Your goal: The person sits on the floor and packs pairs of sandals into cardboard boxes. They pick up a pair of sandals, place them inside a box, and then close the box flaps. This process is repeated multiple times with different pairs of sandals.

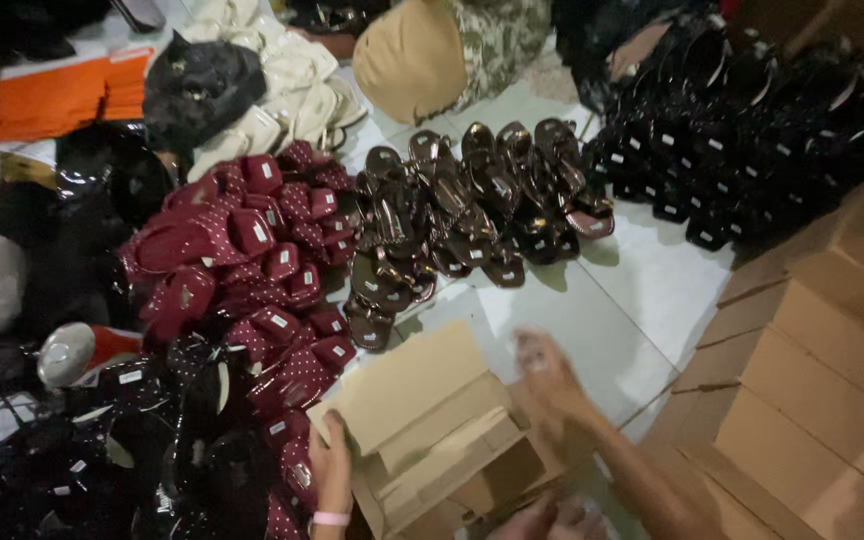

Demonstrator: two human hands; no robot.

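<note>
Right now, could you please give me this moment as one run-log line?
left hand: grips cardboard box edge | right hand: blurred, open, over box | beside: red sandals, brown sandals

An open brown cardboard box (442, 440) sits on the white tiled floor (642, 290) near the bottom middle, with its flaps up. The left hand (330, 470) holds its left edge, and the right hand (552, 385), which is blurry, is at its right side. A stack of closed brown cardboard boxes (822, 380) fills the right side. Small white labels (265, 170) sit on the dark red shoes. More small white labels (710, 145) sit on the black shoes at the top right. A flat orange package (62, 95) lies at the top left.
</note>
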